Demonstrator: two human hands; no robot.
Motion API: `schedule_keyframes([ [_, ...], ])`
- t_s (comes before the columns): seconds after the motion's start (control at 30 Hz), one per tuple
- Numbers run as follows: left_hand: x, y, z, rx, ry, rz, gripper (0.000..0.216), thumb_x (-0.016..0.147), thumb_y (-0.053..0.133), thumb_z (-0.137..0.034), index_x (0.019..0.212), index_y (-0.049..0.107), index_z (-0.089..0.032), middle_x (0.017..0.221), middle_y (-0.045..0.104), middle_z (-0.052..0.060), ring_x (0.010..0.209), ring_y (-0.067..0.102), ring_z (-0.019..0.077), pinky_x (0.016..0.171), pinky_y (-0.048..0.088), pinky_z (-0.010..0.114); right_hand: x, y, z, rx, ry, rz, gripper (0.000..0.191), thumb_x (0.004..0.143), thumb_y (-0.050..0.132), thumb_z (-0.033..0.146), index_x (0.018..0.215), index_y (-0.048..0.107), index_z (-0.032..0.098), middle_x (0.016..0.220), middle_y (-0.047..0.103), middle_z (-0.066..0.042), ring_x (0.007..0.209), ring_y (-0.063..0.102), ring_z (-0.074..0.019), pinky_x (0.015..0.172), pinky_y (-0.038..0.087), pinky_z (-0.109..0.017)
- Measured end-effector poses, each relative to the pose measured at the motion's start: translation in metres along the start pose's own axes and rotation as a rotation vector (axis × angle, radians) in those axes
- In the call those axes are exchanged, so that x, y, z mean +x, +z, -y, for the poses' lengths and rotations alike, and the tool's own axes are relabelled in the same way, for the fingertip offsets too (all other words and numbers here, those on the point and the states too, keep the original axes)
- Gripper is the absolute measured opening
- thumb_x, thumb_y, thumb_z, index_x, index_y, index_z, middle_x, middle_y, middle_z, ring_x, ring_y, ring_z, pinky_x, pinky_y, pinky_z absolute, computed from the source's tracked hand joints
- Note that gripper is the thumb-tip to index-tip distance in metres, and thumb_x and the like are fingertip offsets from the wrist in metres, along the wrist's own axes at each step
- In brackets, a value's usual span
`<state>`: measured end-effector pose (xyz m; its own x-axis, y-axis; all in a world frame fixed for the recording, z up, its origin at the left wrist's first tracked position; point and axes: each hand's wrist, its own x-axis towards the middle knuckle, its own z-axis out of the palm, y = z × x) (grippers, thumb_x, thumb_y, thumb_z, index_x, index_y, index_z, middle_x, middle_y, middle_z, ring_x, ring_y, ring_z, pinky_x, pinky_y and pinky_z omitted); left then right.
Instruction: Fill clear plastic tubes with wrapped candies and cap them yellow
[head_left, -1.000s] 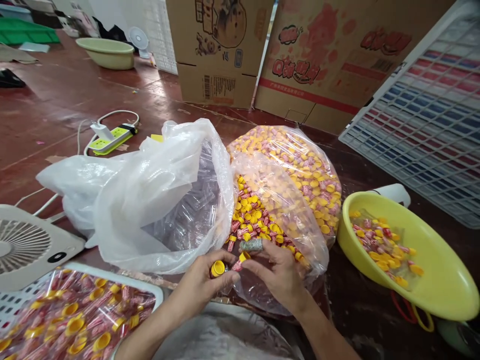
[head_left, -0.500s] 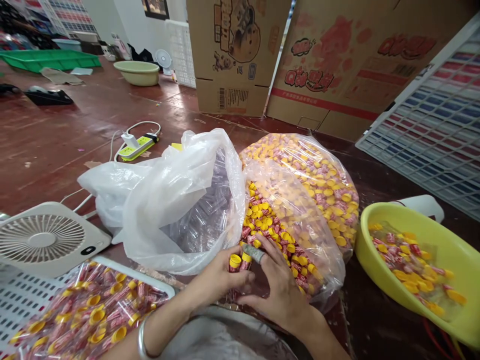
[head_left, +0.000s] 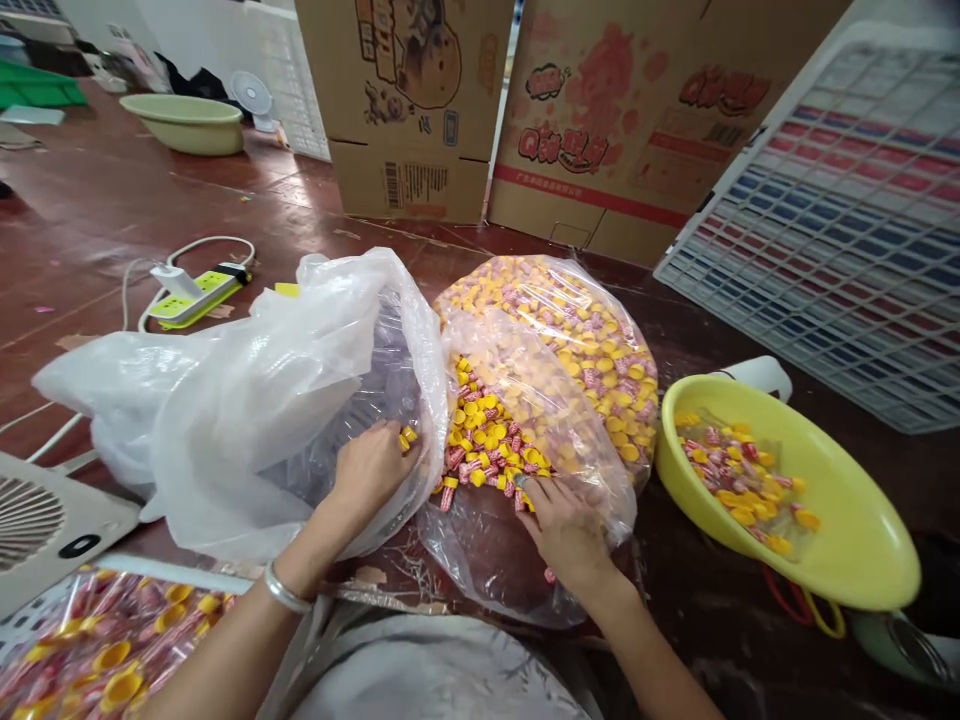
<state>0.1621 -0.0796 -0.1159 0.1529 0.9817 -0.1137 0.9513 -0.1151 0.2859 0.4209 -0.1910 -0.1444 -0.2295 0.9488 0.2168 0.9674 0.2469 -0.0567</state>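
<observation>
My left hand (head_left: 373,462) reaches into the mouth of a white plastic bag (head_left: 247,400), closed around small yellow-capped pieces (head_left: 407,437) with red-and-white wrapping. Inside that bag lie clear plastic sleeves (head_left: 390,370), partly hidden by my hand. To the right, a clear bag (head_left: 577,350) full of the same pieces lies with its mouth toward me, and a loose pile (head_left: 487,430) spills from it. My right hand (head_left: 566,530) is at the pile's near edge, fingers curled on a yellow-capped piece, with grey tape on one finger.
A yellow basin (head_left: 862,530) with packed pieces stands at right. A white crate (head_left: 847,220) leans behind it, beside cardboard boxes (head_left: 600,120). At left are a fan (head_left: 60,530), a power strip (head_left: 199,300) and a tray of filled packets (head_left: 112,640).
My left hand has moved away from my right, up into the white bag with the yellow-capped pieces. My right hand has stayed near the pile. The view has turned rightward.
</observation>
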Motion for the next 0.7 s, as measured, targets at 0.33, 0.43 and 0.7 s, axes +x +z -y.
schedule_keyframes([
  [0.33, -0.074, -0.019, 0.025, -0.501, 0.253, -0.023, 0.025, 0.087, 0.061, -0.032, 0.105, 0.075, -0.023, 0.102, 0.077, 0.007, 0.097, 0.067, 0.0263, 0.087, 0.051, 0.034, 0.008, -0.02, 0.007, 0.382, 0.103, -0.164, 0.017, 0.097, 0.053, 0.018, 0.08, 0.056, 0.022, 0.082, 0.063, -0.003, 0.076, 0.063, -0.019, 0.067, 0.05, -0.028],
  [0.43, -0.091, -0.021, 0.01, -0.634, 0.346, 0.149, 0.024, 0.087, 0.061, -0.025, 0.105, 0.076, -0.024, 0.105, 0.077, 0.008, 0.099, 0.065, 0.0263, 0.09, 0.05, 0.037, 0.014, -0.045, 0.025, 0.711, 0.115, -0.096, 0.025, 0.096, 0.056, 0.025, 0.072, 0.051, 0.023, 0.072, 0.057, 0.001, 0.068, 0.057, -0.0163, 0.06, 0.048, -0.025],
  [0.7, -0.102, -0.014, -0.014, -0.876, 0.27, 0.343, 0.012, 0.085, 0.065, -0.028, 0.09, 0.073, -0.021, 0.089, 0.071, 0.004, 0.088, 0.06, 0.0222, 0.081, 0.044, 0.031, 0.021, -0.058, 0.057, 0.739, -0.041, -0.089, 0.029, 0.1, 0.05, 0.023, 0.071, 0.049, 0.022, 0.068, 0.054, 0.002, 0.064, 0.055, -0.0142, 0.06, 0.047, -0.024],
])
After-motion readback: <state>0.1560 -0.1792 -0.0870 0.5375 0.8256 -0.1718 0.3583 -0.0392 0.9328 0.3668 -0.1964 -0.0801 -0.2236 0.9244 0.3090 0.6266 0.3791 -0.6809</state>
